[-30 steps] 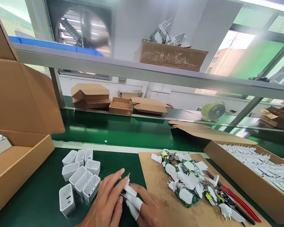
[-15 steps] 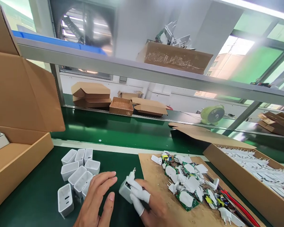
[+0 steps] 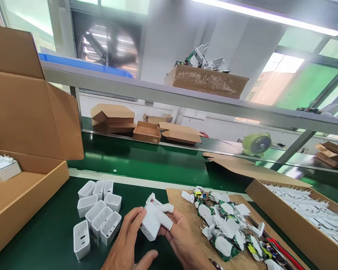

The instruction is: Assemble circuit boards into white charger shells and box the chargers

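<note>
A white plug charger [image 3: 151, 221] is gripped in my right hand [image 3: 183, 234], whose thumb and finger wear white finger covers. The charger is tilted, its port side toward the lower left and a plug end at the top. My left hand [image 3: 129, 238] is at the charger's left side, fingertips at its edge and the thumb spread away below. To the left stand several white, open-topped charger cases [image 3: 101, 221], with one case [image 3: 81, 240] nearest me. To the right, a heap of circuit boards with white plates [image 3: 225, 225] lies on a brown cardboard sheet [image 3: 191, 247].
An open cardboard box [image 3: 28, 213] holding white chargers [image 3: 2, 167] stands at the left. Another box [image 3: 293, 213] at the right has rows of white plug parts. Red-handled pliers [image 3: 284, 251] lie beside the heap. Behind are a green belt [image 3: 157, 161] and a shelf [image 3: 146, 84].
The charger has been turned so its smooth outer face shows, and it sits slightly higher. My left hand has moved right, up to it. The view has tilted up slightly.
</note>
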`<state>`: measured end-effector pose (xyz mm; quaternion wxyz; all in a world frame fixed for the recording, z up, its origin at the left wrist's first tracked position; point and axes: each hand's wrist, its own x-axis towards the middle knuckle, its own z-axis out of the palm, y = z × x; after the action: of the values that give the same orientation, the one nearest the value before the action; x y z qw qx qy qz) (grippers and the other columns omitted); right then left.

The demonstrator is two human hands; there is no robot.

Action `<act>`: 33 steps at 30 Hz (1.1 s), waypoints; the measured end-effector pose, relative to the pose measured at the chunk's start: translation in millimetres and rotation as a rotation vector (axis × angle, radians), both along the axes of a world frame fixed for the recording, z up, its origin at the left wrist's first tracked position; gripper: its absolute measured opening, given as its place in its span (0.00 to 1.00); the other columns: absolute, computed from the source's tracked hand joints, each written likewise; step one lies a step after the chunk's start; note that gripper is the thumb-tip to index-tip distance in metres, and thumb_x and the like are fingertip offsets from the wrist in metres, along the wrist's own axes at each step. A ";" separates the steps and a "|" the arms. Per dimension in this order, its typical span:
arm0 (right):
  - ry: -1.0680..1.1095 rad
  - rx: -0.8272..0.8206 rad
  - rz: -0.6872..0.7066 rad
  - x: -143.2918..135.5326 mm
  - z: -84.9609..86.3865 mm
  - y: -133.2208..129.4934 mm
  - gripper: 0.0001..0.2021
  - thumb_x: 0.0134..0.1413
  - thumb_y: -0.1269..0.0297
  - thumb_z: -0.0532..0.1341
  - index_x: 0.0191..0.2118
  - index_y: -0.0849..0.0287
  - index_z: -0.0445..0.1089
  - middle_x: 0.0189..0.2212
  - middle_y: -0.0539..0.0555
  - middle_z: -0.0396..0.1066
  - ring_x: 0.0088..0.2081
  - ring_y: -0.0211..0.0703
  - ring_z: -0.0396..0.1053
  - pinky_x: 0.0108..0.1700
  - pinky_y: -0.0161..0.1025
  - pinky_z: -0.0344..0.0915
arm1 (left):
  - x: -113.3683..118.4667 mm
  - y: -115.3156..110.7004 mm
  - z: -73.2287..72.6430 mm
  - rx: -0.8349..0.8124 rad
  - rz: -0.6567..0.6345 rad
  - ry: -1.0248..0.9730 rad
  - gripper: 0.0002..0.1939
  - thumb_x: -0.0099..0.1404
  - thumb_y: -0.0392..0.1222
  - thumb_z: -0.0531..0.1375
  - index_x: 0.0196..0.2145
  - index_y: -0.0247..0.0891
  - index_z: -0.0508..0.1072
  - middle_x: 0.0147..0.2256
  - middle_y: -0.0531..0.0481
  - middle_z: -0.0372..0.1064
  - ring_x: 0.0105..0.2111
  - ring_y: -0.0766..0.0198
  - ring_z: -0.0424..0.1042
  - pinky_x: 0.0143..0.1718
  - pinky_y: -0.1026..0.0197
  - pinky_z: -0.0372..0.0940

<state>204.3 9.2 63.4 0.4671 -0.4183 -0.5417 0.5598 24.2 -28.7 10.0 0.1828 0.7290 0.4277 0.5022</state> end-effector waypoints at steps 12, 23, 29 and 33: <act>0.534 -0.467 0.069 -18.2 -8.4 -8.9 0.19 0.51 0.53 0.77 0.44 0.62 0.81 0.39 0.57 0.81 0.36 0.45 0.77 0.42 0.39 0.73 | 2.1 9.2 5.5 0.000 0.025 -0.171 0.37 0.68 0.38 0.62 0.70 0.50 0.54 0.62 0.44 0.69 0.59 0.50 0.73 0.56 0.51 0.74; 0.510 -0.479 0.064 -21.1 -19.5 -6.5 0.25 0.48 0.47 0.76 0.43 0.62 0.78 0.41 0.60 0.81 0.39 0.51 0.79 0.46 0.46 0.74 | 4.8 9.0 2.5 -0.029 0.038 -0.169 0.38 0.66 0.37 0.64 0.69 0.49 0.55 0.61 0.42 0.69 0.58 0.49 0.73 0.55 0.52 0.75; -0.212 0.230 -0.131 2.1 -27.0 -6.1 0.19 0.57 0.52 0.69 0.52 0.51 0.79 0.56 0.59 0.76 0.50 0.56 0.77 0.50 0.46 0.77 | 11.8 11.2 -6.8 -0.007 0.153 0.054 0.36 0.68 0.38 0.61 0.70 0.45 0.55 0.61 0.37 0.67 0.61 0.42 0.68 0.60 0.38 0.69; -0.617 0.671 -0.081 16.1 -24.3 -15.3 0.14 0.65 0.64 0.61 0.53 0.49 0.77 0.60 0.58 0.73 0.42 0.47 0.80 0.42 0.37 0.77 | 15.1 14.5 -14.7 -0.035 0.051 0.139 0.36 0.69 0.35 0.58 0.72 0.46 0.53 0.63 0.36 0.65 0.62 0.44 0.69 0.60 0.41 0.71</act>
<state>220.4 -6.1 39.1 0.4148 -0.4119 -0.7902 0.1839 39.2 -14.2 -4.7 0.1524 0.7478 0.4664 0.4473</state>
